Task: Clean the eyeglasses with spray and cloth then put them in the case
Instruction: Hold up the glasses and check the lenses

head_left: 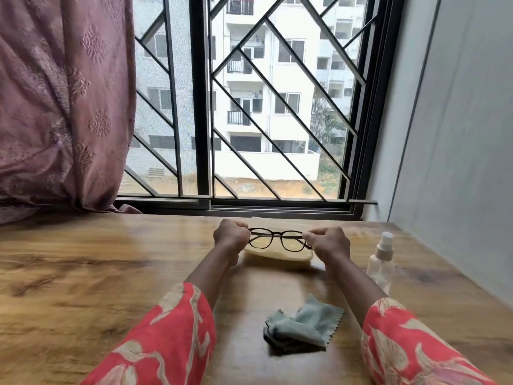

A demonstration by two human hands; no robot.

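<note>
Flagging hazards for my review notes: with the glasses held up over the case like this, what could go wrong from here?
Both hands, left hand and right hand, pinch the eyeglasses only at the frame's ends, so pulling apart could strain the hinges. A slip might drop them onto the open case. The spray bottle stands beside the right forearm and could get knocked over.

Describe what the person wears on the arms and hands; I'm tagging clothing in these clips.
Both arms wear loose red sleeves printed with cream and pale pink leaf or flower shapes, the left sleeve and right sleeve matching. The sleeves end partway down the forearms. The left hand and right hand are bare: no gloves, and no rings or watch visible.
</note>
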